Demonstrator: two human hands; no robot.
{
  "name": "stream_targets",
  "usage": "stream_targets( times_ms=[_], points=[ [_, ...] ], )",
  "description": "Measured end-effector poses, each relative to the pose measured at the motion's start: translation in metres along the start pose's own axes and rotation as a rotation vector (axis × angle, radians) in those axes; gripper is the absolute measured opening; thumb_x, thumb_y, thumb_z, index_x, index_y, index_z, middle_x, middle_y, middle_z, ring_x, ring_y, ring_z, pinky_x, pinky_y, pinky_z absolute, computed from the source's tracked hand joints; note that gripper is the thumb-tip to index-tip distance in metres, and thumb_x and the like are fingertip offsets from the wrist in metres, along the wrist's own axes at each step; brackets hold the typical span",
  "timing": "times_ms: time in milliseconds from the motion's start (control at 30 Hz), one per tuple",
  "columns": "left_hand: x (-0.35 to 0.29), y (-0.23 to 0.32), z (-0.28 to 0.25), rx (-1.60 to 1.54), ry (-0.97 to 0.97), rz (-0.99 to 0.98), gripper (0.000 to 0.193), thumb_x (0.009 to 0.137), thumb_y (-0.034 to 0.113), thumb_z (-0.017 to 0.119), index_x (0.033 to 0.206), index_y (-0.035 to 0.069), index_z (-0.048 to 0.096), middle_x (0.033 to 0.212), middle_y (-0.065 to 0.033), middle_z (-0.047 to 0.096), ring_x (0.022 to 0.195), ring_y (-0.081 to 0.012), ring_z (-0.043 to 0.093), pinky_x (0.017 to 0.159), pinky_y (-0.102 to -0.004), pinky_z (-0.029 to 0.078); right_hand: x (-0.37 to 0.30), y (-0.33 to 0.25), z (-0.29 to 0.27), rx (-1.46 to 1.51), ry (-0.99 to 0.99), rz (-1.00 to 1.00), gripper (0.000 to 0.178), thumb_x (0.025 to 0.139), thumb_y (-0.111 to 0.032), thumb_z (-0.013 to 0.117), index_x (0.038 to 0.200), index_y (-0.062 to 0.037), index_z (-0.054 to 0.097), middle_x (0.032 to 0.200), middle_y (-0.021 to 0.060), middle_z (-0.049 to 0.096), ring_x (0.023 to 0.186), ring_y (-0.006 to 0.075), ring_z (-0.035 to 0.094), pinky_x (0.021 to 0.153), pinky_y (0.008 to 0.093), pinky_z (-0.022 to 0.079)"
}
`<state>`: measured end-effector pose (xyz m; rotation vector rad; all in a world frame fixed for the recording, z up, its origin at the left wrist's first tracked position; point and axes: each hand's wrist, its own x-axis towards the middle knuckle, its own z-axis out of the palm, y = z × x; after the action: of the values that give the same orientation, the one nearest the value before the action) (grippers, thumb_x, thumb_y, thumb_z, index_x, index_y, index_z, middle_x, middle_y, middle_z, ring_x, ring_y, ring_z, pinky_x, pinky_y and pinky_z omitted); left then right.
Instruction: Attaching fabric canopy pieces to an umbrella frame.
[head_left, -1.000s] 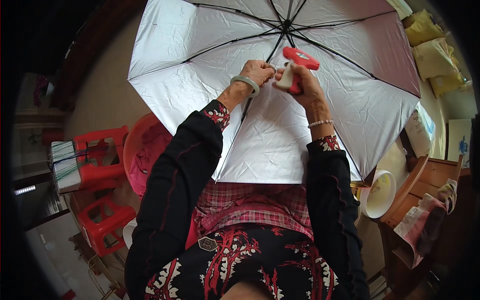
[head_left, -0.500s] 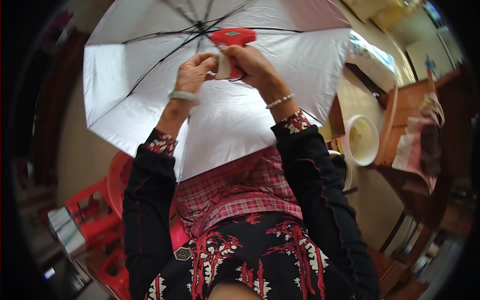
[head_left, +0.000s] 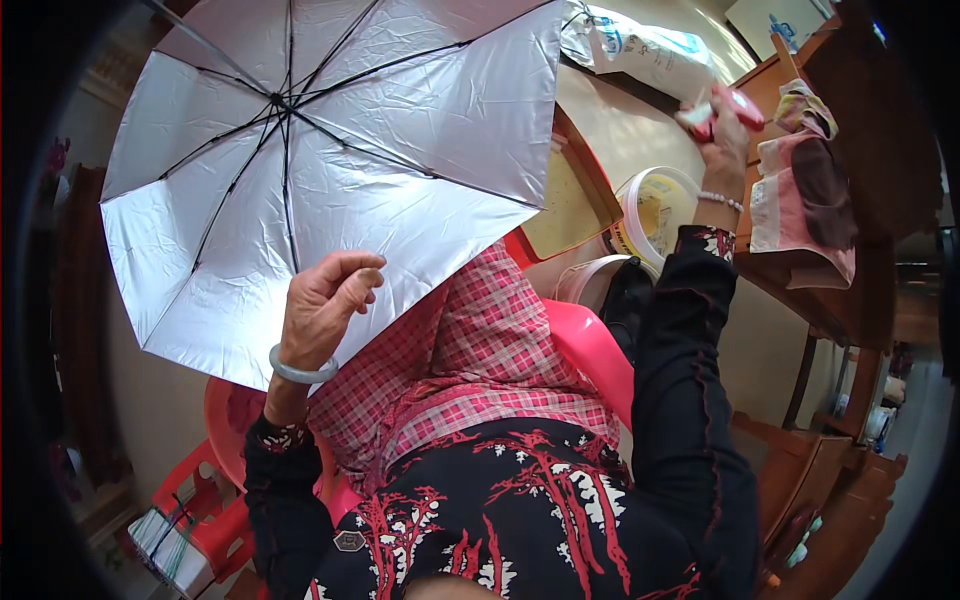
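Observation:
An opened umbrella (head_left: 420, 225) with a silver lining and dark ribs spreads across the left and middle, its inside toward me. Over its near edge is my left hand (head_left: 318, 305), a pale bangle on the wrist. Its fingers are curled and the thumb bent against them; whatever they pinch, if anything, is too small to make out. Far to the right, my right hand (head_left: 728, 145) is stretched out beside the wooden furniture. It grips a red plastic tool (head_left: 742, 108) with a whitish part, blurred by motion. The umbrella's upper part runs out of view.
Right of the umbrella stand a white bucket (head_left: 655, 205) and a shallow red-rimmed tray (head_left: 590, 170). A wooden cabinet (head_left: 850, 110) has cloths (head_left: 800, 200) hanging from it. A white bag (head_left: 650, 55) lies at the back. Red plastic chairs (head_left: 215, 510) are at lower left.
My hands have parted: the right has swung far right with the red tool, the left has come down and nearer. The umbrella shows further left, with its ribs more exposed.

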<state>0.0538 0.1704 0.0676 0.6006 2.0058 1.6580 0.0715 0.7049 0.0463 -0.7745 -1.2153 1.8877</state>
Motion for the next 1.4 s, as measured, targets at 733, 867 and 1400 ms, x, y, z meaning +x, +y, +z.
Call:
stream_targets(
  times_ms=[733, 867, 1400],
  points=[
    [0.007, 0.021, 0.075, -0.425, 0.342, 0.306, 0.053, 0.084, 0.026, 0.058, 0.124, -0.001, 0.037, 0.114, -0.0102, 0.049, 0.106, -0.0191, 0.048, 0.088, -0.033, 0.04, -0.301, 0.07, 0.193, -0.605, -1.14, -0.586, 0.02, 0.071, -0.012, 0.055, 0.085, 0.0021, 0.054, 0.074, 0.0211, 0.058, 0.076, 0.0347, 0.058, 0.065, 0.04, 0.046],
    [0.007, -0.004, 0.069, -0.754, 0.52, 0.085, 0.051, 0.086, 0.033, 0.053, 0.12, -0.001, 0.038, 0.111, -0.0109, 0.051, 0.104, -0.0218, 0.049, 0.092, -0.0365, 0.038, -0.286, 0.06, 0.185, -0.58, -1.42, -0.614, 0.032, 0.072, -0.018, 0.06, 0.098, 0.0008, 0.053, 0.078, 0.0189, 0.058, 0.076, 0.0334, 0.058, 0.067, 0.0392, 0.047],
    [-0.034, -0.062, 0.129, -0.331, -0.259, -0.131, 0.04, 0.08, 0.013, 0.062, 0.113, -0.004, 0.048, 0.09, -0.009, 0.059, 0.085, -0.0172, 0.058, 0.077, -0.0305, 0.047, -0.076, 0.217, 0.05, -1.119, -0.445, -0.375, 0.01, 0.076, -0.012, 0.053, 0.075, -0.0031, 0.057, 0.069, 0.0137, 0.059, 0.065, 0.0289, 0.059, 0.061, 0.0369, 0.048]
  ],
)
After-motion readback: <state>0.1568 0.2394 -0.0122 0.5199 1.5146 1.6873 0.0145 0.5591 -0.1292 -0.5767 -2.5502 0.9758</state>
